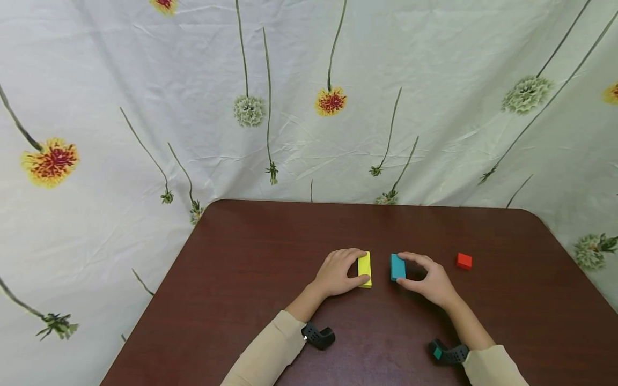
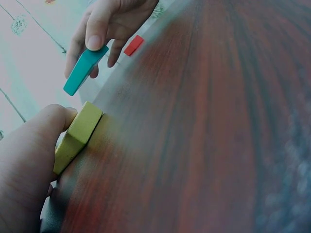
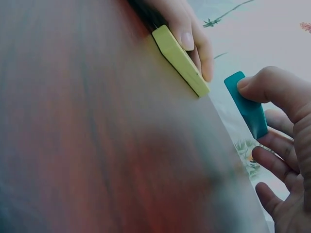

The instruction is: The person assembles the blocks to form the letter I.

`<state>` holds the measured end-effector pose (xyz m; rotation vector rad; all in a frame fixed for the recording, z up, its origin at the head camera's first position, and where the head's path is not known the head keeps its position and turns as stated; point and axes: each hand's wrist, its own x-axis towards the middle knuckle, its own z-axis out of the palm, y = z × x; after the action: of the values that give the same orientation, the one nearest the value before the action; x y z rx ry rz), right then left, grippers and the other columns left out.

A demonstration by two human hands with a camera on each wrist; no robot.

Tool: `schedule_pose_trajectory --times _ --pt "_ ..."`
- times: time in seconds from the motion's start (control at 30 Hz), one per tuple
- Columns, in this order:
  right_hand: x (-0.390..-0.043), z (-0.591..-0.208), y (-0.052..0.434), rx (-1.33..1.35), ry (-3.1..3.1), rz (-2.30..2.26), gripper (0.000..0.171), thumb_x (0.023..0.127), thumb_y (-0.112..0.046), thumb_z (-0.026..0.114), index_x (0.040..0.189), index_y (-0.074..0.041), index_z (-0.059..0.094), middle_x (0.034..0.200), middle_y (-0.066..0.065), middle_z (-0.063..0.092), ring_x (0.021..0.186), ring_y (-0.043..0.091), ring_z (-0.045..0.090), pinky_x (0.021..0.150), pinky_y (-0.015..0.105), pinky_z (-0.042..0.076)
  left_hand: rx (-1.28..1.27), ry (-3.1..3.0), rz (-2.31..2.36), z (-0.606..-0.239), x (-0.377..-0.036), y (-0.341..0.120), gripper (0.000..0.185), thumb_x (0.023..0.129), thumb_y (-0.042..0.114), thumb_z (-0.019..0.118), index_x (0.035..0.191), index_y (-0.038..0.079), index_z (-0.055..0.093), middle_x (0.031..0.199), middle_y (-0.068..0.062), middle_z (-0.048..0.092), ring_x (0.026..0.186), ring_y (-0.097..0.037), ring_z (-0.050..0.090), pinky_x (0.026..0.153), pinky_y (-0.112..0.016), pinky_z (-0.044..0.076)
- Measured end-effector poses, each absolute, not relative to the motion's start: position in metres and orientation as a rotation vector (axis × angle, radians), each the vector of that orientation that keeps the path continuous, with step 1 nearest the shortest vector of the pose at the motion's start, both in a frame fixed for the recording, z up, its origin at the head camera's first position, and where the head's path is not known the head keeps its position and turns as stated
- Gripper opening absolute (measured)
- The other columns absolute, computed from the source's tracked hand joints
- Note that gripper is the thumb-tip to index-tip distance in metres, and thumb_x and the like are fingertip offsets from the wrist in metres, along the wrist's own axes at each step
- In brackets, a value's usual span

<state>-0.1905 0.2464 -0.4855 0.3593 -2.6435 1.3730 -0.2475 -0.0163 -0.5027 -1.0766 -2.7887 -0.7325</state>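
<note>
I log cream long sleeves (image 1: 270,348) on both arms, black wrist-strap cameras (image 1: 318,336), the right one marked teal.

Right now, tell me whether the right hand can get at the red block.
Probably yes. The red block lies alone on the table, just to the outer side of the right hand, with nothing between them. But that hand is pinching the teal block, so it would likely have to let go first.

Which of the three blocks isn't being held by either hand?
The red block, lying alone right of the right hand; the yellow and teal blocks are each gripped.
</note>
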Motion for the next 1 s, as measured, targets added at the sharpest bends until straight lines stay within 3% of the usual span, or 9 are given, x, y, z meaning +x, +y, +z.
schedule_pose_trajectory --times 1.0 --pt "-0.158 -0.48 0.21 0.565 -2.592 1.37 0.054 0.076 -0.021 0.086 0.126 -0.018 0.066 0.129 0.0 0.061 0.118 0.023 0.052 0.095 0.054 0.043 -1.069 -2.776 -0.786 -0.503 -0.248 -0.017 0.055 0.093 0.048 0.06 0.139 0.019 0.053 0.14 0.001 0.053 0.132 -0.02 0.044 0.11 -0.045 0.03"
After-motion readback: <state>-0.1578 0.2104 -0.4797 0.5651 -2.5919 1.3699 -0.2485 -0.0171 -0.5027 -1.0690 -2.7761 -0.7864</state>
